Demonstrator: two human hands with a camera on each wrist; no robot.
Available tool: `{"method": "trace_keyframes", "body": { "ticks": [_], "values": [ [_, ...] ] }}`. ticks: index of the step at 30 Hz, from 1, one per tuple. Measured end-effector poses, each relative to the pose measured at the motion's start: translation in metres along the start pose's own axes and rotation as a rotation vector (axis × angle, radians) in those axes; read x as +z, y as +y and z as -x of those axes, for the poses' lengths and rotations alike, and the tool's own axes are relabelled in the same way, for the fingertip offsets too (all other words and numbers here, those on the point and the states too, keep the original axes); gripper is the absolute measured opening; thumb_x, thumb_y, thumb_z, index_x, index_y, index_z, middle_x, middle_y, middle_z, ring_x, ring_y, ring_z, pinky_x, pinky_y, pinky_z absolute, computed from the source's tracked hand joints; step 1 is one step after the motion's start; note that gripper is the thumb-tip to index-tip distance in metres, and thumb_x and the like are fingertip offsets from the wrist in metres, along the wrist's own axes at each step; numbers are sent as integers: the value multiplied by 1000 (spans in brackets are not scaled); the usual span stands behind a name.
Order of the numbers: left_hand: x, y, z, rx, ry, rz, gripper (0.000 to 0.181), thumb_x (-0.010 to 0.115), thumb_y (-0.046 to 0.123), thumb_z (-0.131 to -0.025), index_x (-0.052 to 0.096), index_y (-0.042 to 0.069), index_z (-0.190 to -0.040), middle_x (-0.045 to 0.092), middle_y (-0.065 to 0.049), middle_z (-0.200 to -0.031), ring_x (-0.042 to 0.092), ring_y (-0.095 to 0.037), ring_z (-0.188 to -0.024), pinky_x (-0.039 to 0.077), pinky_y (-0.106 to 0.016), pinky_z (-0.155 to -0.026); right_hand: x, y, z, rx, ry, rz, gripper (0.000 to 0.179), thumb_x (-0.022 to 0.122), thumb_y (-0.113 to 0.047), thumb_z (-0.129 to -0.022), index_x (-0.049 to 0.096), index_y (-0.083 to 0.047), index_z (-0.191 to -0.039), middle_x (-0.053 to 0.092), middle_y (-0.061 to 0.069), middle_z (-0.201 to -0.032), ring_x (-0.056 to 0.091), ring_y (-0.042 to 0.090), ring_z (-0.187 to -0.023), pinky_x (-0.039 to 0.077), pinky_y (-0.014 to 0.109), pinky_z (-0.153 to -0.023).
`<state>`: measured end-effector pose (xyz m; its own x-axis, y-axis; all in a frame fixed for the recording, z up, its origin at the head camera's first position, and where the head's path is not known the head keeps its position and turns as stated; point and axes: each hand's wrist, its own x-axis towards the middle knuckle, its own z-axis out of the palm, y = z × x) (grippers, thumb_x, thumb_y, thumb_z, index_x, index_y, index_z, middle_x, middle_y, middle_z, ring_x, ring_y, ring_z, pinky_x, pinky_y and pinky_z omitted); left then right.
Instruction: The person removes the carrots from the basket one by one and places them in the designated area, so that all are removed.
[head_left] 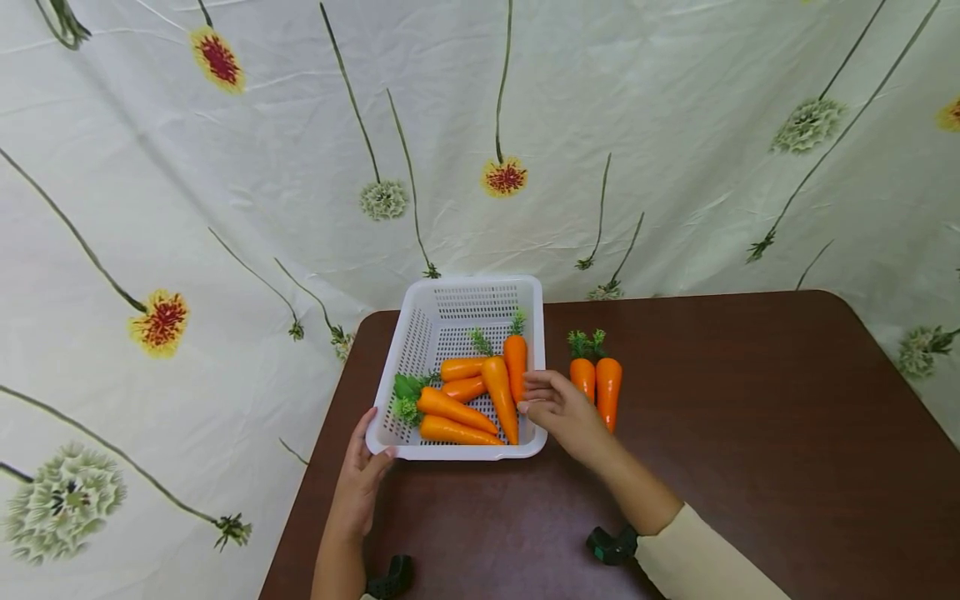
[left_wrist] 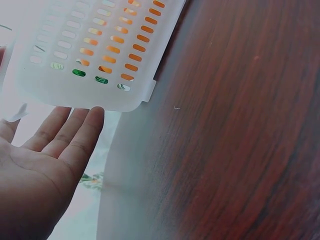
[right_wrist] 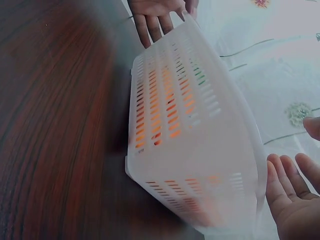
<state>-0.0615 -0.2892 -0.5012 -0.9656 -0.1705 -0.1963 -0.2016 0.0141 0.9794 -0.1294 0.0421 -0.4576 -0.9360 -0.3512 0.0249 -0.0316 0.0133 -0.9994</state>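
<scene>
A white perforated plastic basket holds several orange carrots with green tops. My left hand grips its near left corner, thumb over the rim and fingers along the outer wall. In the left wrist view, the fingers of that left hand lie against the basket wall. My right hand is at the basket's right rim, fingertips close to an upright-lying carrot inside. The right wrist view shows this right hand with fingers extended beside the rim, thumb apart, nothing between them.
Two more carrots lie side by side on the dark brown table, just right of the basket and partly behind my right hand. A white cloth with printed flowers hangs behind the table and along its left side.
</scene>
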Motion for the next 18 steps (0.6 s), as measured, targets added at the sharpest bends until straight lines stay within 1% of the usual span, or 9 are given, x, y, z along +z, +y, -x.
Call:
{"method": "trace_keyframes", "body": {
  "ticks": [3, 8, 13, 18],
  "values": [
    [0, 0, 1, 3, -3, 2, 75, 61, 13, -99, 21, 34, -160, 29, -7, -162, 48, -26, -130, 48, -11, -95, 4, -1, -2, 8, -4, 15, 48, 71, -15, -95, 53, -5, -138, 59, 21, -133, 57, 41, -126, 51, 25, -102],
    [1, 0, 1, 6, -7, 11, 75, 59, 12, -100, 21, 34, -160, 29, -7, -162, 46, -30, -133, 48, -12, -96, 9, -3, -6, -5, -34, 22, 51, 70, -13, -95, 51, 1, -140, 56, 29, -136, 58, 39, -126, 51, 28, -104],
    [1, -1, 1, 11, -9, 16, 74, 59, 12, -100, 21, 34, -160, 27, -6, -163, 44, -31, -135, 47, -11, -96, 15, -4, -12, -13, -46, 62, 50, 70, -10, -94, 52, 2, -140, 57, 27, -135, 58, 40, -125, 51, 33, -105],
    [0, -2, 1, 13, -9, 21, 74, 58, 12, -101, 21, 34, -160, 26, -6, -164, 43, -32, -136, 47, -11, -96, 23, -6, -17, 4, -57, 116, 51, 72, -15, -94, 53, 1, -139, 58, 24, -135, 59, 35, -125, 50, 41, -108]
  ]
}}
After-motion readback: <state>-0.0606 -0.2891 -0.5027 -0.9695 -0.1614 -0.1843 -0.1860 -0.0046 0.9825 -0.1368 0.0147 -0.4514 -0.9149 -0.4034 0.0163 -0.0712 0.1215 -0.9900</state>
